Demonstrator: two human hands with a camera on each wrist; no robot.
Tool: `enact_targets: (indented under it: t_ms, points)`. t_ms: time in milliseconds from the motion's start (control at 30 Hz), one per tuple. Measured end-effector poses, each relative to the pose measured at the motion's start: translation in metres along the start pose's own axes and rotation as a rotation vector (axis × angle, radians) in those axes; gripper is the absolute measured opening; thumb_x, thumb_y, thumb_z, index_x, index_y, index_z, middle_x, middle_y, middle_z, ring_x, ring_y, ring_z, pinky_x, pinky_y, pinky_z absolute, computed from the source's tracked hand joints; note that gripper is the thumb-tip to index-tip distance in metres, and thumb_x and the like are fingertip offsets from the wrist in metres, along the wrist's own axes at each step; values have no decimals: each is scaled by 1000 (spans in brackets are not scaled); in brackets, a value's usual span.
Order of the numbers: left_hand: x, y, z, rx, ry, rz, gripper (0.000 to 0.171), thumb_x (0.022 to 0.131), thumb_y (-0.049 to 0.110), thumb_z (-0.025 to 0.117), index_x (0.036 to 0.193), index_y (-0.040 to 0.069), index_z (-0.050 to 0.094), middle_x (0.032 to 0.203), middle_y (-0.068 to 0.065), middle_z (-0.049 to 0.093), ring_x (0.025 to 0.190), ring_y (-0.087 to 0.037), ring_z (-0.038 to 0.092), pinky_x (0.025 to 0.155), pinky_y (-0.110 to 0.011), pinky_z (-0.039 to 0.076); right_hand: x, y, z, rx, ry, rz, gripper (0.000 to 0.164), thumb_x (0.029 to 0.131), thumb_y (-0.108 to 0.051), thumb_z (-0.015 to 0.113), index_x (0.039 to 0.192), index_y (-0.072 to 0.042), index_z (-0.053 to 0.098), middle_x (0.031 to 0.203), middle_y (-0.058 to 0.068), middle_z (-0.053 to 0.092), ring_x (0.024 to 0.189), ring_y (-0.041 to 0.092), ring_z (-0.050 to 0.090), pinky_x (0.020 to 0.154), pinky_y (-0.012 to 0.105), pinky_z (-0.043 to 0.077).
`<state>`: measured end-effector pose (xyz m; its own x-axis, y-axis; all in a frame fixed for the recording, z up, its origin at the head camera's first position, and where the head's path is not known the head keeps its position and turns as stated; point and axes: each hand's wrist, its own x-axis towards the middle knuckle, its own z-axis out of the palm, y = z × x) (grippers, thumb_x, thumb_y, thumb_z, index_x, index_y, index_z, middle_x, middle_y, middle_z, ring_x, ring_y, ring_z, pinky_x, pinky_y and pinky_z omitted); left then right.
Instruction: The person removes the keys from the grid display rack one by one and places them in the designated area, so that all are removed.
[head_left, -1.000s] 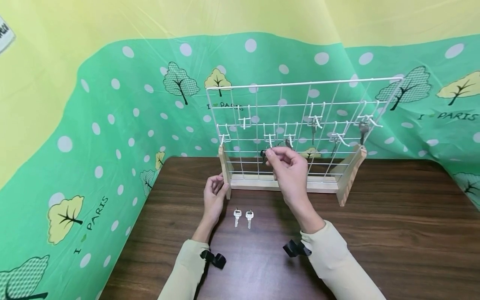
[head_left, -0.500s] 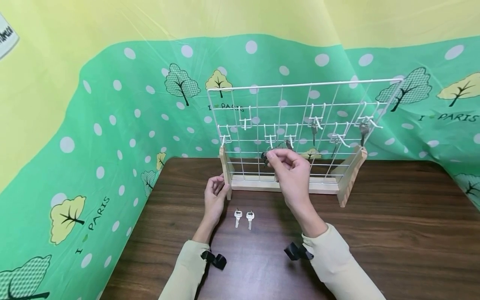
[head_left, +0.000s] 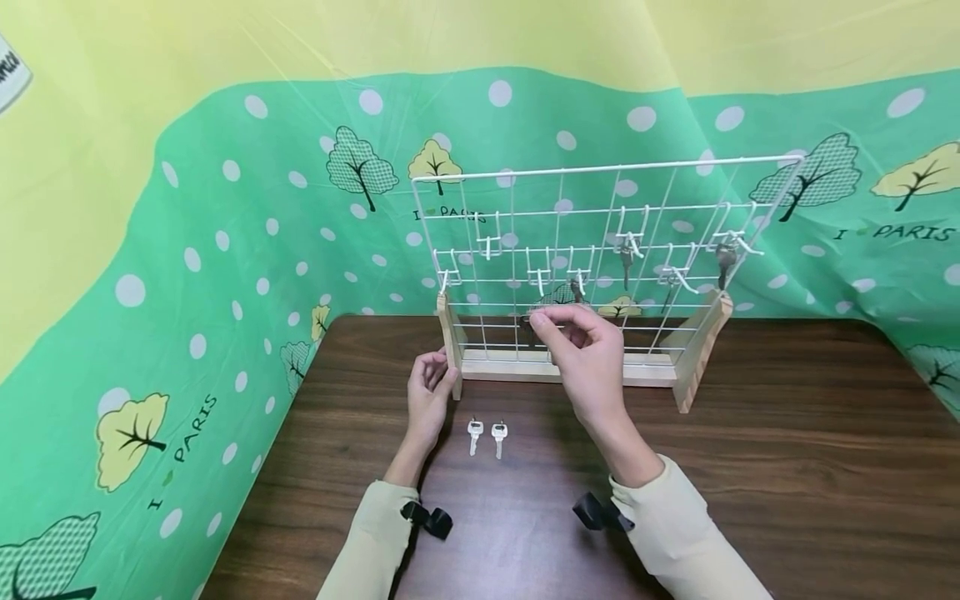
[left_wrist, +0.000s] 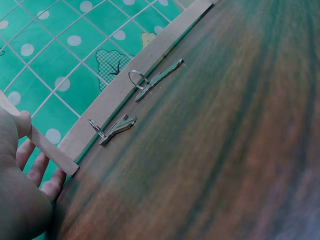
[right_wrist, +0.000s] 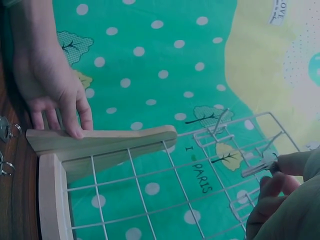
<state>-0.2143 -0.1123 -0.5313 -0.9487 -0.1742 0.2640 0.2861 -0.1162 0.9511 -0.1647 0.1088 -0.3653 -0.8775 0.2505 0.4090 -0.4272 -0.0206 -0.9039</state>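
Observation:
My right hand (head_left: 588,358) is raised before the white wire rack (head_left: 607,169), below its middle hooks. Thumb and fingertips pinch a key (right_wrist: 257,169), mostly dark and partly hidden by the fingers in the head view. My left hand (head_left: 429,396) holds the rack's left wooden side panel (head_left: 450,342), thumb on the near side and fingers behind it, as the left wrist view shows. Two silver keys with rings, a left key (head_left: 475,435) and a right key (head_left: 499,439), lie on the table between the hands.
Several white hooks sit on the rack, among them a bare upper-left hook (head_left: 489,245). Keys hang from others, such as a far-right key (head_left: 725,262) and an upper key (head_left: 627,265). Behind the brown table (head_left: 810,467) hangs a green and yellow cloth (head_left: 300,225).
My right hand has sunk slightly and shifted a little to the right, with the key lower under the hook. The left hand and the two keys on the table stay put.

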Motion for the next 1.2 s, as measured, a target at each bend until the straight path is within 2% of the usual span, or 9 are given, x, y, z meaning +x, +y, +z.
enact_targets:
  t_ms: [167,300,333,567,733,967,1200]
  points:
    - [-1,1,1,-2,0,-14,29,101,-11,69,124,-17,52,150,-32,63,134,-27,64,126,-49,43,-3,-1,-4,16,-16,15,9,96,5,81,101,12,80,83,-9,78,52,10,52,49,19,43]
    - [0,1,0,-3,-5,-12,29,101,-12,69,124,-18,52,150,-32,63,133,-25,64,126,-49,43,-6,1,-9,12,-21,20,8,97,7,80,103,13,80,79,-4,76,52,9,52,48,19,43]
    - [0,0,0,-2,-8,-10,29,101,-11,69,124,-17,52,150,-32,63,132,-23,65,126,-49,43,-6,2,-10,8,-20,20,8,97,7,80,103,12,80,79,-4,76,52,9,52,47,19,43]
    - [2,1,-1,-4,-6,-6,29,101,-12,68,123,-18,51,149,-33,63,138,-35,62,127,-52,41,-11,7,-17,-27,-32,42,9,96,9,78,105,13,79,89,-10,80,53,6,51,48,16,40]
    - [0,1,-1,3,-6,-8,29,101,-11,69,124,-18,52,149,-32,63,134,-26,64,127,-50,42,-18,12,-24,-45,-37,68,9,97,11,77,106,12,79,88,-10,80,53,4,51,48,15,40]
    - [-1,1,0,-2,-8,-9,29,101,-11,69,124,-17,51,150,-32,62,132,-23,65,128,-50,41,-28,19,-34,-62,-44,115,9,97,11,75,106,12,78,85,-9,80,52,5,53,46,15,38]
    - [-1,-1,0,4,-4,-5,29,101,-11,69,123,-18,51,149,-33,63,130,-17,65,125,-45,43,-36,31,-41,-97,-57,167,9,98,9,76,107,9,79,81,-6,77,54,9,55,47,17,40]
